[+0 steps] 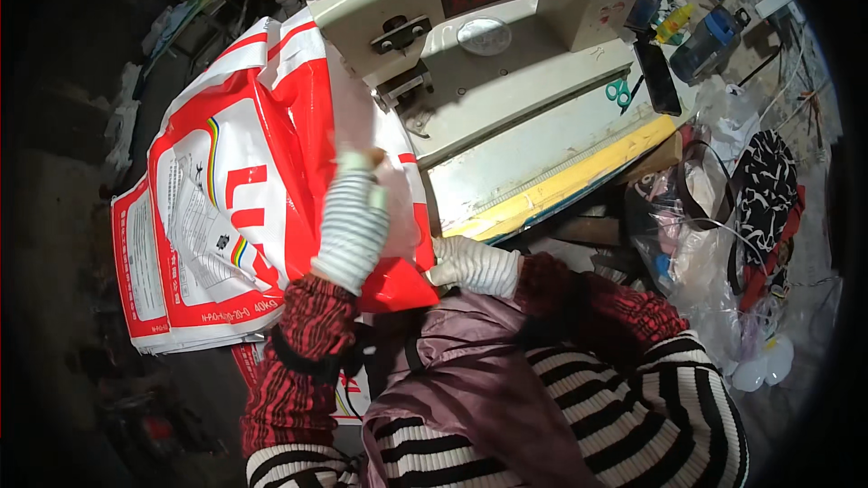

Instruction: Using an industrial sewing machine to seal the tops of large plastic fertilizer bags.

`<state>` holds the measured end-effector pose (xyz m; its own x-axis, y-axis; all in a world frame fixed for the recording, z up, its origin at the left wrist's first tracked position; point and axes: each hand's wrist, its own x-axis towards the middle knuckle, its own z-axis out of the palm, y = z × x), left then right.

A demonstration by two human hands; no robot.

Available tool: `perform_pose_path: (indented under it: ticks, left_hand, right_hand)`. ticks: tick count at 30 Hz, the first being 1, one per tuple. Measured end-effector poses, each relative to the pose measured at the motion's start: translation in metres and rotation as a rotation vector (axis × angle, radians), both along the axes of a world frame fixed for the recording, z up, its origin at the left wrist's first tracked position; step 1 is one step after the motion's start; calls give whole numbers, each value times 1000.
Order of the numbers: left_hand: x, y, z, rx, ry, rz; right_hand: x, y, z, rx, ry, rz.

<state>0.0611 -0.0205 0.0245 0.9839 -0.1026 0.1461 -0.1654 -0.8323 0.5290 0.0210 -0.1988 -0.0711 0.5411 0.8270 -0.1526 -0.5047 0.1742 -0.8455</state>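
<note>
Red-and-white woven sacks (226,208) lie stacked on the table (561,185) left of the cream sewing machine (470,45). Our gloved left hand (353,217) presses the top sack, its fingers closed on the edge. Our gloved right hand (470,267) pinches the lower corner.

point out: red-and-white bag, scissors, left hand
red-and-white bag (271,140), head view, on its red printed face.
scissors (619,92), head view, on the green handles.
left hand (354,217), head view, on the gloved back.

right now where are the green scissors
In the head view, the green-handled scissors lie upper right on the pale sewing machine bed, just left of a black flat object.
</note>
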Motion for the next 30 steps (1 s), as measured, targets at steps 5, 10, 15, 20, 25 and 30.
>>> perform_pose_path:
  ticks: [5, 10, 15, 20, 25, 30]
  left_hand:
    - [-62, 55, -40, 701, 500, -317]
    - [-47, 25, 17, 546, 693, -103]
    - [-51, 21, 23, 250, -166, -163]
    - [-28, -2, 9, 452, 53, -299]
    - [-37, -15, -26, -162, 372, 198]
    - [-47, -22, -10, -915, 692, 341]
  right_hand:
    - [6, -13, 26, -100, -51, 115]
    - [10, -21, 16, -110, -61, 142]
    - [13, -24, 30, -157, -126, 173]
    - [11, -20, 28, -156, -226, 137]
    - [9, -24, 30, -124, -217, 152]
    - [11, -29, 27, -171, 41, 74]
